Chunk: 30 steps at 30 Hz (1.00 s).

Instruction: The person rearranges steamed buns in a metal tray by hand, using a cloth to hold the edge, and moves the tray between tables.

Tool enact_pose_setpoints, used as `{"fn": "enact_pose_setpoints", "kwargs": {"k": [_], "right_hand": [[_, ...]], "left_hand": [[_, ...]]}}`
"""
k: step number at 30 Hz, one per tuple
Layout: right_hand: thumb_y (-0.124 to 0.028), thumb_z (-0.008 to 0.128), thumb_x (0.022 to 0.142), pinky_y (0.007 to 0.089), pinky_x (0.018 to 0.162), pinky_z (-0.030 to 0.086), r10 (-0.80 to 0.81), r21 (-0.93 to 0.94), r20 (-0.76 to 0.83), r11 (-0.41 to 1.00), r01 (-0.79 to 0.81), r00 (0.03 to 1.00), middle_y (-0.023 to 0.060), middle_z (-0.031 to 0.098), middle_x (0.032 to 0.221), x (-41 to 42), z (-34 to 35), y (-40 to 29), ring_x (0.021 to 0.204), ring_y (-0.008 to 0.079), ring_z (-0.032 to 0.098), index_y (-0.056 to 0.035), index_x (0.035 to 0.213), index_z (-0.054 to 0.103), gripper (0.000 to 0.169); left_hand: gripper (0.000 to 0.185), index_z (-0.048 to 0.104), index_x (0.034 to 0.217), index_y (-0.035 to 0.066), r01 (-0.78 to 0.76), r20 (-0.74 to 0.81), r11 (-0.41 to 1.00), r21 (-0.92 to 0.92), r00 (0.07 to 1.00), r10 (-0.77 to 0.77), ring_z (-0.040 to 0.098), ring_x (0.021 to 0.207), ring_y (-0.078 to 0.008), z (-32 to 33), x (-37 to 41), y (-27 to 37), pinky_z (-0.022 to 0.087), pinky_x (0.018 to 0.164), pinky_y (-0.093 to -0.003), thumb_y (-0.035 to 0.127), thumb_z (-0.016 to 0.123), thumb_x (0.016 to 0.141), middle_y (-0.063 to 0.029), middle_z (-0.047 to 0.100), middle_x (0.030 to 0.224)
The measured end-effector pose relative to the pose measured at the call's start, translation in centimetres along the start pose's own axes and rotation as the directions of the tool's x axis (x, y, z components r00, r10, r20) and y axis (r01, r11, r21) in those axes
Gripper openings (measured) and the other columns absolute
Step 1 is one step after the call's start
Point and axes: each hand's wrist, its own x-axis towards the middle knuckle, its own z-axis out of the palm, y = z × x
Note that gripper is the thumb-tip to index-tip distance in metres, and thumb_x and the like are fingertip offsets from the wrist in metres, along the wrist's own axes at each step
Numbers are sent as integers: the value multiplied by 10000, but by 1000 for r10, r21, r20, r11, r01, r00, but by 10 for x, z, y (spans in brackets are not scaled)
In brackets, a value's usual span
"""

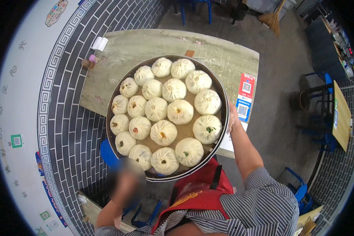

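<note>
A round steamer tray (227,109) is in front of me, full of pleated steamed buns (156,109). Brown mesh liner (181,133) shows between them. Several buns have bits of filling on top, orange, green, red or dark. My right hand (232,118), in what looks like a clear plastic glove, grips the tray's right rim, its fingers hidden beneath. At the lower left rim is my left hand (126,182); a blurred patch covers it, so its fingers are unclear. Behind and partly under the tray's outline stands a worn wooden-topped table (224,56).
A napkin pack (100,44) and small jars (90,61) stand by the tiled wall (67,70). Printed code cards (244,97) lie on the table's right side. Blue stools (107,153) are at left and below. A broom (272,20) and another table (340,115) are farther off.
</note>
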Motion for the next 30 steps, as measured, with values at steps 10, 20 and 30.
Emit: {"fn": "enact_pose_setpoints", "kwargs": {"k": [10,20,30], "right_hand": [[-583,549,973,364,937,522,-316,50,-298,937,345,901,168,629,1219,-105,13,90,1082,264,631,54,1332,525,732],[-709,457,944,470,1103,421,-315,311,-145,885,346,938,111,485,1447,-178,40,243,1306,307,489,-81,1485,373,833],[-773,445,901,469,1064,468,-326,-45,-213,945,324,921,178,507,1439,-158,17,151,1280,342,533,-49,1491,376,937]], "left_hand": [[153,591,932,55,-86,-57,870,-485,996,67,434,483,-96,84,-21,19,337,442,-270,188,662,959,22,464,629],[367,498,1037,99,89,300,945,-314,954,9,529,510,-139,163,-51,38,403,445,-287,466,481,1042,-76,593,703],[256,620,866,19,-380,717,917,117,672,187,673,625,-171,63,-42,74,537,560,-313,228,572,1007,-142,720,802]]}}
